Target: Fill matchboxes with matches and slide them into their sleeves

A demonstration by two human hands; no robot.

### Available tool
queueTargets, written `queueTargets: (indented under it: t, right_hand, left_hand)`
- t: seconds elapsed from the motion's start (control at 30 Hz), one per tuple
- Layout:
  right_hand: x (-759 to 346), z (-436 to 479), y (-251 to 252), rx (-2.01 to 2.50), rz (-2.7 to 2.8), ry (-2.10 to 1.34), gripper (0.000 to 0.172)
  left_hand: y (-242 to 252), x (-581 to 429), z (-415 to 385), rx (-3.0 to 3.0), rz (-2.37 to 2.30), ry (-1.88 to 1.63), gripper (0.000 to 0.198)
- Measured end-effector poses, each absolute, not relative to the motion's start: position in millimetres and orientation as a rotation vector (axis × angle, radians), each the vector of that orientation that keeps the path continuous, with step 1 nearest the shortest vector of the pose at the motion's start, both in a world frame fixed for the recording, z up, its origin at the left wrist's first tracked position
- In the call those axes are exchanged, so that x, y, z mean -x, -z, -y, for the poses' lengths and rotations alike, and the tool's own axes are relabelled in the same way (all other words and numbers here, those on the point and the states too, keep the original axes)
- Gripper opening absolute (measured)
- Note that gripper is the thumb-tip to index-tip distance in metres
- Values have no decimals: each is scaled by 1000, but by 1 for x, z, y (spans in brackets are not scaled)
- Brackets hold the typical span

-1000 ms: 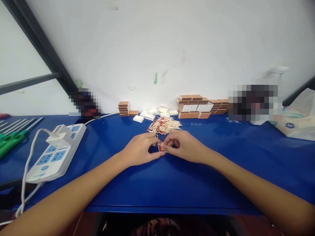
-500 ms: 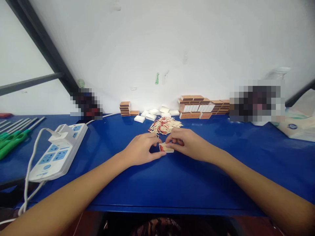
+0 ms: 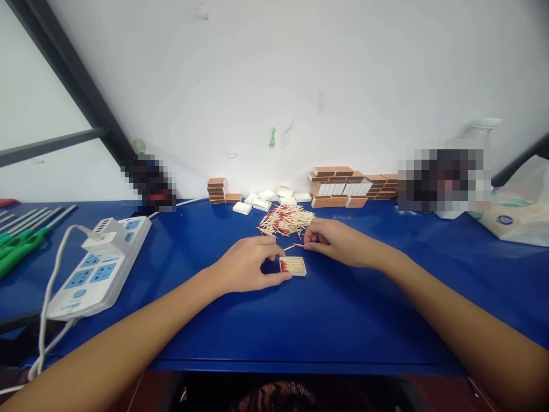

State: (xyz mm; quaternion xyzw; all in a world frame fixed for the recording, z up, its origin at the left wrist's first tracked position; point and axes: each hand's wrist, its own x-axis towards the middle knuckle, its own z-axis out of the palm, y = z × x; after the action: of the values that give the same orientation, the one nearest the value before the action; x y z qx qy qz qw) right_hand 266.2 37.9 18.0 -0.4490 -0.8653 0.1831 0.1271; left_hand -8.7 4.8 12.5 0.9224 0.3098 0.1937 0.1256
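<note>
A small white matchbox tray (image 3: 299,273) lies on the blue table with a layer of red-headed matches inside. My left hand (image 3: 249,263) grips its left end, thumb at the near side and fingers at the far side. Beyond the tray's right end, my right hand (image 3: 332,240) pinches a match (image 3: 299,245) between thumb and forefinger, its red head pointing left. A loose match (image 3: 290,248) lies just left of that one. Behind both hands spreads a heap of loose matches (image 3: 285,218), heads in mixed directions.
Several white trays (image 3: 262,203) lie behind the heap. Stacked brown matchboxes (image 3: 337,189) stand against the wall, with a smaller stack (image 3: 217,190) on the left. A power strip (image 3: 100,269) with a white cable and green-handled tools (image 3: 21,246) are at left; a tissue pack (image 3: 517,214) is at right.
My right hand has moved from above the tray to its far right side and now pinches a match. The tray and its matches show more fully. My left hand has stayed at the tray.
</note>
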Motion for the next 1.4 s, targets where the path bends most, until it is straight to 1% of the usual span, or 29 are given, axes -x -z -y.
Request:
queueTargets:
  t: [0.2,0.43,0.77,1.0,1.23,1.4]
  right_hand:
    - [-263,-33,-14,1283,2487,-441,18]
    - [-253,-28,-17,1309,2462,-354,16]
    - [-255,-28,-14,1413,2483,-449,18]
    - [-244,-9,-27,1183,2478,-587,22]
    - [-237,-9,-20,1148,2431,-463,14]
    - [-240,-20,-11,1195,2453,-396,9]
  left_hand:
    - [-12,9,-6,-2676,-898,-592,35]
    - [-12,9,-6,-2683,-913,-586,33]
    - [-13,9,-5,-2692,-942,-585,33]
    - [-13,9,-7,-2669,-1072,-612,31]
    - [-13,10,-6,-2649,-956,-593,28]
    - [-16,8,-3,-2670,-859,-552,31]
